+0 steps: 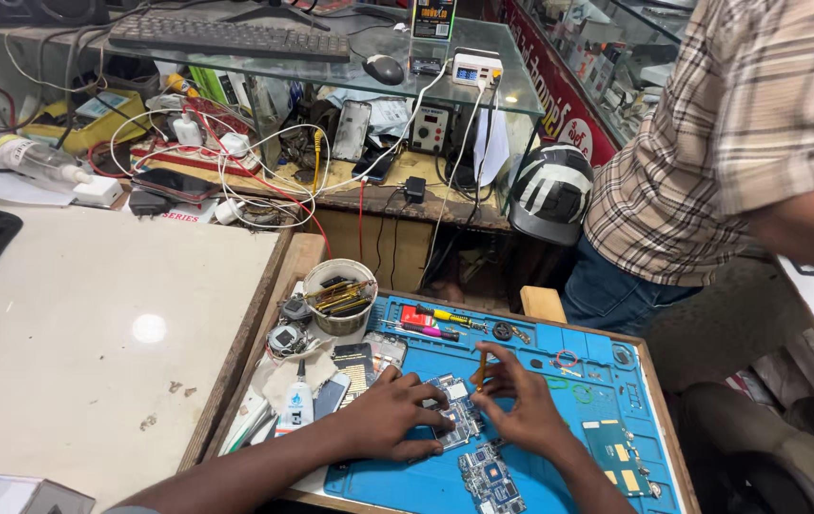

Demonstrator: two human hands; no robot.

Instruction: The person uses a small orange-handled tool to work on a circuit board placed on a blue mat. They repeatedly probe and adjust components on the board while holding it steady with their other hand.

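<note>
Circuit board (pixel 457 416) being worked on with two hands on the blue mat (pixel 540 476)
Left hand (pixel 390 416) presses flat on the board's left edge; right hand (pixel 518 407), just right of the board, pinches a thin orange-handled tool (pixel 481 366). It is best to hold the board still and keep the tool tip gentle. A second board (pixel 490 476) lies just below

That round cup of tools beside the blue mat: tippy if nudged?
Probably somewhat. The cup is packed with tools leaning toward one side, so the weight likely sits off-centre. It looks wide and squat, which should resist tipping. A push might slide it off the mat edge.
</note>
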